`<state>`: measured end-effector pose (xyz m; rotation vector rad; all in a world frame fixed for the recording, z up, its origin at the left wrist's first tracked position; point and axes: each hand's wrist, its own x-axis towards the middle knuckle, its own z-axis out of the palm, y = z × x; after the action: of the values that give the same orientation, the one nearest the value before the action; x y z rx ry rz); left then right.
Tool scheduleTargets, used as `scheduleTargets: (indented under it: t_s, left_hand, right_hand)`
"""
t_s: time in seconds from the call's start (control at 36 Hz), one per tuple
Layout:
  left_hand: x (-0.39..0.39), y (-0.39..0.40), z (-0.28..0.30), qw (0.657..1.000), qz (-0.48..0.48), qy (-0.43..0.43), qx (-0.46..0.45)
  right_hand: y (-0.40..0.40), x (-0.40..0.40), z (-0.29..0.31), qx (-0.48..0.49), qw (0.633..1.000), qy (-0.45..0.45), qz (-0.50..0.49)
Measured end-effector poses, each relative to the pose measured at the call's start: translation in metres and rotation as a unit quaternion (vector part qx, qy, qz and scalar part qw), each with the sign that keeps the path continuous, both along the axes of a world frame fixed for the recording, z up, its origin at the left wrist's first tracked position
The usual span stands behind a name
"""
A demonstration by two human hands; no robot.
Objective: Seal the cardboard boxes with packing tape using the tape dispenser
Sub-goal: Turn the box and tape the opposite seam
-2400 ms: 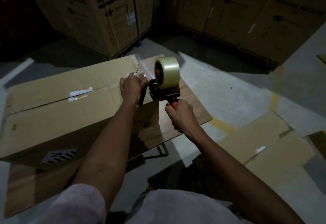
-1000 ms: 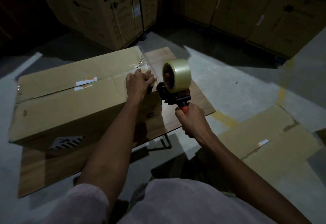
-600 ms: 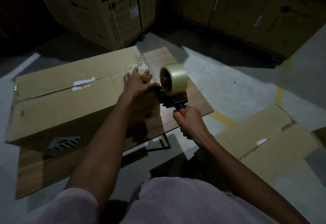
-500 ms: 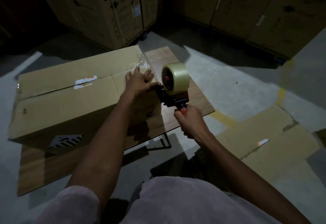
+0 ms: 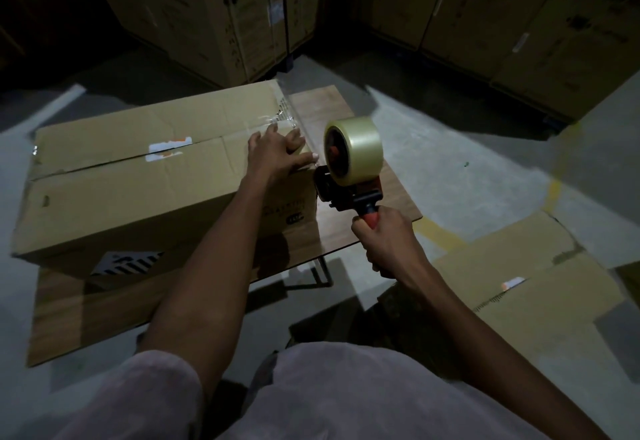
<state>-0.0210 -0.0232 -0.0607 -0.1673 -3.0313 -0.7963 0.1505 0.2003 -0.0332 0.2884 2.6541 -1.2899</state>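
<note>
Head view — the cardboard box [image 5: 138,183] is lying on the low wooden surface [image 5: 349,228], its top flaps closed along a centre seam that is not yet taped over most of its length. The left hand [image 5: 277,157] is pressing flat on the box's top at the right-hand end, fingers spread and straight, holding nothing; some clear tape is showing just beyond the fingertips at the corner. The right hand [image 5: 386,238] is gripping the red handle of the tape dispenser [image 5: 349,172], fingers curled fully round it. The dispenser's black head is sitting against the right end face of the box, just below the top edge, with the tape roll [image 5: 356,150] standing above it.

Change over the last moments: the left hand has been opening from a curled grip on the box edge into a flat press, and the dispenser has been closing in from beside the box until its head is touching the end face.

Judgement — the tape end is being anchored on the end face, and the pull across the seam looks next. Whether the tape is actually stuck there cannot be told; the light is dim.

Flattened cardboard [image 5: 519,287] is lying on the floor to the right, and tall printed cartons [image 5: 221,6] are standing behind.
</note>
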Motion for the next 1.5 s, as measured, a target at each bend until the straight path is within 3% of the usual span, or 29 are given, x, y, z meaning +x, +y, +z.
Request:
scheduleTargets:
  t_s: [0.44, 0.75, 0.94, 1.22, 1.5]
  left_hand:
    - [-0.008, -0.002, 0.005, 0.999, -0.018, -0.019, -0.021]
    - [-0.016, -0.014, 0.004, 0.998, -0.039, 0.047, 0.035]
    - [-0.019, -0.014, -0.002, 0.997, -0.036, 0.061, -0.01]
    - [-0.021, -0.014, -0.008, 0.997, -0.035, 0.059, 0.018]
    - [-0.013, -0.012, -0.001, 0.997, -0.036, 0.062, -0.003]
  right_hand:
    - [-0.014, -0.014, -0.025, 0.058, 0.998, -0.012, 0.007]
    - [-0.017, -0.023, -0.024, 0.108, 0.994, 0.015, 0.0]
    - [-0.021, -0.03, -0.009, 0.124, 0.992, 0.002, -0.015]
    - [-0.035, -0.024, -0.007, 0.164, 0.985, 0.005, -0.048]
    - [-0.022, -0.024, 0.02, 0.058, 0.993, -0.089, -0.047]
